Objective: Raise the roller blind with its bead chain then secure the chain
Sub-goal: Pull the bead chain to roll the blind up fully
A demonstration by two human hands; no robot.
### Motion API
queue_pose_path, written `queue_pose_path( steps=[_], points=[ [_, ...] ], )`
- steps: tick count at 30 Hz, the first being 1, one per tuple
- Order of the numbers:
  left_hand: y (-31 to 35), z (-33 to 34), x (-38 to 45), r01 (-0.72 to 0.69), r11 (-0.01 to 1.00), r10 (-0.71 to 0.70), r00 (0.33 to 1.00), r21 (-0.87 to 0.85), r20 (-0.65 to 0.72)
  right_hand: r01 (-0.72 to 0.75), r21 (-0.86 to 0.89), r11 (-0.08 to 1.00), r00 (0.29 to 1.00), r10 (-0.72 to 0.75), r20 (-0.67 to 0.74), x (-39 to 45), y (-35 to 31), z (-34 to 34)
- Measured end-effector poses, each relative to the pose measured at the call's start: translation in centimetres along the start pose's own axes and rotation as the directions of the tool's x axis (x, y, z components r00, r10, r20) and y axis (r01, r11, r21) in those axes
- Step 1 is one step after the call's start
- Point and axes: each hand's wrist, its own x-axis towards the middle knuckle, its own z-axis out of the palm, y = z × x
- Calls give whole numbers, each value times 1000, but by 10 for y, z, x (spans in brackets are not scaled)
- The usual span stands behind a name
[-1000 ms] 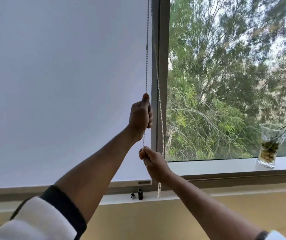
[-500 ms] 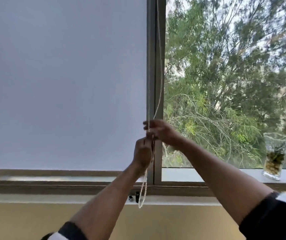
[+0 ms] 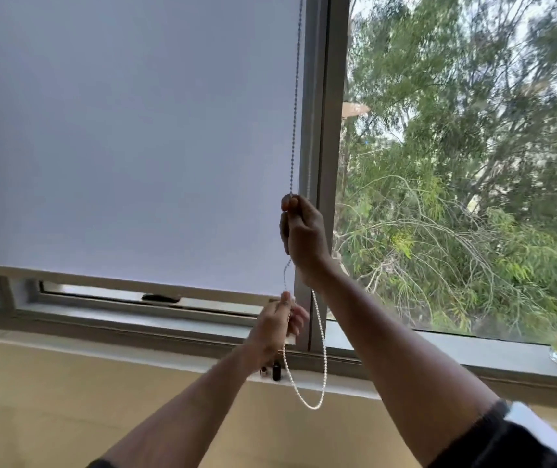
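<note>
Head view: right hand [image 3: 304,236] is up high, fingers pinched tight on the bead chain [image 3: 294,106] beside the window frame [image 3: 326,130]. Left hand [image 3: 275,327] sits lower, closed on the same strand near the sill. Chain loop dangles below both. Roller blind [image 3: 135,130] hangs with its bottom bar just clear of the lower frame, gap showing.

No text legible anywhere; blur may hide some

Both hands [image 3: 302,231] gripping bead chain [image 3: 295,96] — blind [image 3: 128,130] low
</note>
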Motion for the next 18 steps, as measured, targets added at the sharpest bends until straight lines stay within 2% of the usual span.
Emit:
queue_pose_path(
  steps=[4,6,8,12,15,18],
  points=[
    [56,-31,19,-169,985,162,974,-34,-156,22,5,1000,1000,-21,-4,-13,15,1],
    [94,-42,25,-189,980,173,963,-57,-208,55,-22,998,999,-55,2,-21,22,2],
    [131,-45,28,-200,978,186,965,-58,-185,84,-85,993,996,-82,25,-32,29,3],
    [196,-32,30,-252,966,250,967,-61,-46,151,-267,952,985,-123,119,-54,45,2],
    [220,-19,29,-265,954,253,963,-140,-97,217,-412,885,967,-137,216,-66,58,-5],
    [210,-11,27,-305,938,280,947,-164,-159,241,-546,803,958,-104,269,-66,67,-16]
  ],
)
